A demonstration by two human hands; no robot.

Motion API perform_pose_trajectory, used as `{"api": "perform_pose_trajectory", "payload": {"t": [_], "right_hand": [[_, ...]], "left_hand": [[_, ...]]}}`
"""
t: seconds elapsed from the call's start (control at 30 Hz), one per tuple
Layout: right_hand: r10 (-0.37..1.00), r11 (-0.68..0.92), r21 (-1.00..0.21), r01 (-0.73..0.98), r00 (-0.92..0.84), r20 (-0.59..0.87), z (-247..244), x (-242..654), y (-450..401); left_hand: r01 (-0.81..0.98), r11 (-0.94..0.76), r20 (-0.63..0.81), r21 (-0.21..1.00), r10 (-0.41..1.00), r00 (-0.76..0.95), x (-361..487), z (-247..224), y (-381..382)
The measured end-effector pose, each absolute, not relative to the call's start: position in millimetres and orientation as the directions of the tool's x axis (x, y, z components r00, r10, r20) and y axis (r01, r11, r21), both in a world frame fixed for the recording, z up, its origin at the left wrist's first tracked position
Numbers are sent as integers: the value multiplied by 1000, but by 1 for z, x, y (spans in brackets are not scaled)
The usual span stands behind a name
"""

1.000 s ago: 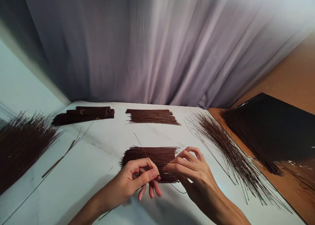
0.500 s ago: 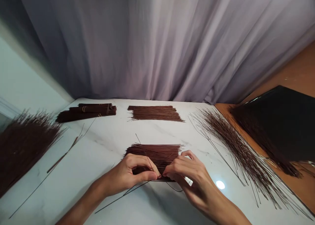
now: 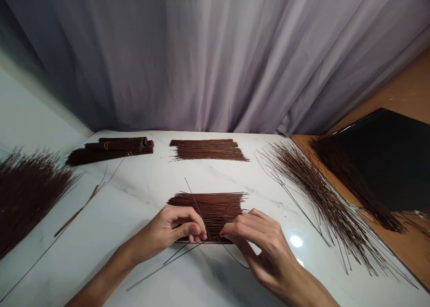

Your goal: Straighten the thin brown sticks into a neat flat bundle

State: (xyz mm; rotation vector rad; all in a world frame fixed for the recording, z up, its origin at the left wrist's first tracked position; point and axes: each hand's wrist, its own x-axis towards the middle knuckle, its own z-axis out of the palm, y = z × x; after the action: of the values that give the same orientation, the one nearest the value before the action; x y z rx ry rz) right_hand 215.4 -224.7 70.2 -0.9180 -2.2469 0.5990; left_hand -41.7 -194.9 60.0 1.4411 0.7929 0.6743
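Note:
A mat of thin dark brown sticks (image 3: 215,208), laid side by side, rests in front of me. My left hand (image 3: 181,226) is over its near left part, thumb and fingers curled together. A loose stick (image 3: 191,190) slants across the mat to those fingertips; whether they grip it I cannot tell. At the mat's near right part, my right hand (image 3: 257,235) pinches a thin stick between thumb and forefinger. One bent stick (image 3: 235,257) curves out below that hand. Other long sticks (image 3: 164,264) stick out toward me from under the left hand.
On the white table (image 3: 141,186) lie a second stick mat (image 3: 208,149), rolled bundles (image 3: 114,148) with yellowish ties, and a small stick bunch (image 3: 79,208). Large piles of sticks lie left (image 3: 27,190) and right (image 3: 316,190). A grey curtain (image 3: 201,65) hangs behind.
My left fingertips have moved a little left, away from the right hand, widening the gap between them. The right hand still pinches in nearly the same place. The whole view has shifted slightly.

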Motion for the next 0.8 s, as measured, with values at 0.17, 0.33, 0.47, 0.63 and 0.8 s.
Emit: {"api": "perform_pose_trajectory", "payload": {"t": [0.17,0.33,0.47,0.63,0.8], "right_hand": [[731,674,-571,469,-536,422,65,215,-223],[694,720,-469,511,-529,488,58,215,-221],[686,727,-438,529,-527,502,54,212,-221],[667,738,-395,547,-507,545,53,208,-222],[652,740,-324,590,-508,563,53,206,-223]], "left_hand": [[-60,217,-139,974,791,595,-29,64,-205],[-34,232,-171,972,800,576,-26,75,-211],[6,221,-189,975,817,545,-25,75,-211],[46,278,-257,960,797,547,-23,77,-211],[382,126,-343,916,741,578,-40,98,-215]]}}
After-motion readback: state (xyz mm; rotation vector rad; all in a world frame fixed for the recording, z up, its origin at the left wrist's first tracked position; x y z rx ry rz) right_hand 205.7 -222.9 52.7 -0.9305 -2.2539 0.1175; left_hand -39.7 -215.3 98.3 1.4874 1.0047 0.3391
